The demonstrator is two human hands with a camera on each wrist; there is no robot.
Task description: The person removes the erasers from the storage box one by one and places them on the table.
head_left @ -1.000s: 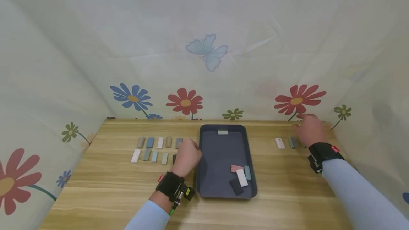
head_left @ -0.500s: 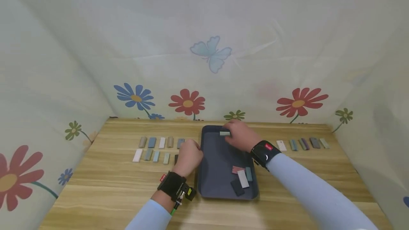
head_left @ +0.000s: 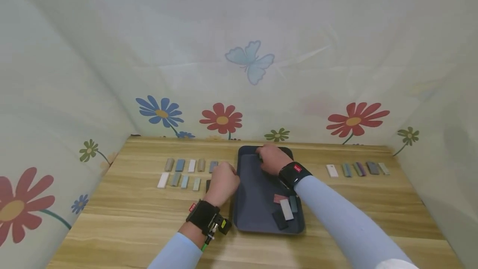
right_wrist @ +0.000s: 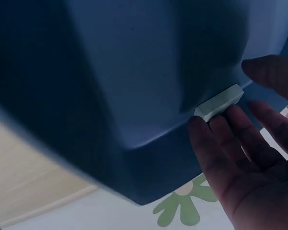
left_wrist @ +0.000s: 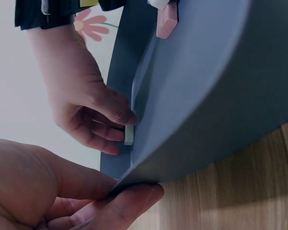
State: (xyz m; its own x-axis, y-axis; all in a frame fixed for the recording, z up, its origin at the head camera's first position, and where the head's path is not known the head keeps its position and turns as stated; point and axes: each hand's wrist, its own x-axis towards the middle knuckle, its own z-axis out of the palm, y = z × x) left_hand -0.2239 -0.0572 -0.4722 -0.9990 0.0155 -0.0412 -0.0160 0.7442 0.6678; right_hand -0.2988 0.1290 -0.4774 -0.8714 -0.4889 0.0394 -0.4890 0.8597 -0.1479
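A dark grey-blue tray (head_left: 252,196) lies on the wooden table. My left hand (head_left: 223,184) pinches its left rim between thumb and fingers, as the left wrist view shows. Inside the far end is my right hand (head_left: 274,160), at a small pale green block (right_wrist: 220,103) that stands against the far wall. Its fingers touch the back of the block, while the thumb is apart from it in the right wrist view. Toward the tray's near right corner lie a pink block (head_left: 280,198), a white block (head_left: 286,209), a teal block (head_left: 293,204) and a black block (head_left: 279,219).
Two rows of several small blocks lie left of the tray, among them a white block (head_left: 163,180) and a blue block (head_left: 180,165). Another row, with a white block (head_left: 332,171) and a purple-green block (head_left: 359,169), lies at the right. A flowered curtain (head_left: 306,74) encloses the table's back and sides.
My right hand has moved left, from over the right-hand row of blocks to the block at the tray's far end. The left hand has stayed at the rim.
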